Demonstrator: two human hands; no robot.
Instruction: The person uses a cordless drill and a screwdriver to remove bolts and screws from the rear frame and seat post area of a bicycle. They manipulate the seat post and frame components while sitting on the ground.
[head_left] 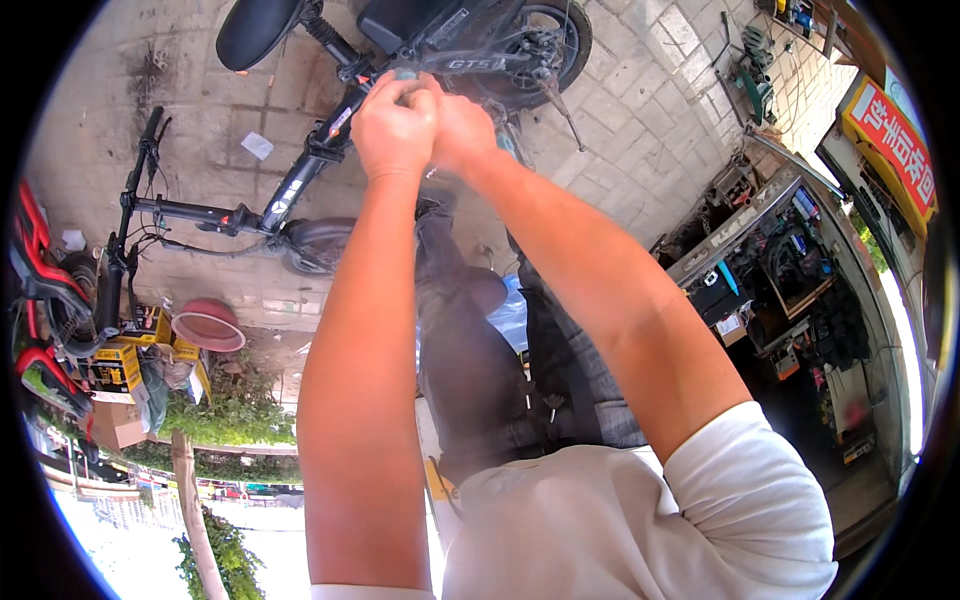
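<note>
Both arms reach forward, and the hands meet over the black electric bike [440, 55] with its dark frame, seat and rear wheel. My left hand [393, 130] is closed, its fingers curled beside the other hand. My right hand [462, 125] is closed too and presses against the left one. A small grey-green end [405, 75] shows just beyond the fingers; the rest of what they grip is hidden. Under the hands runs the bike's black folding frame tube [312, 160]. A black saddle [258, 30] stands off to the upper left.
A second black handlebar [130, 200] and red-and-black bike parts [45, 280] are at left, near a reddish basin [208, 325] and yellow boxes [115, 370]. Crowded tool shelves [800, 270] stand at right. A kickstand [565, 110] juts out over the paving.
</note>
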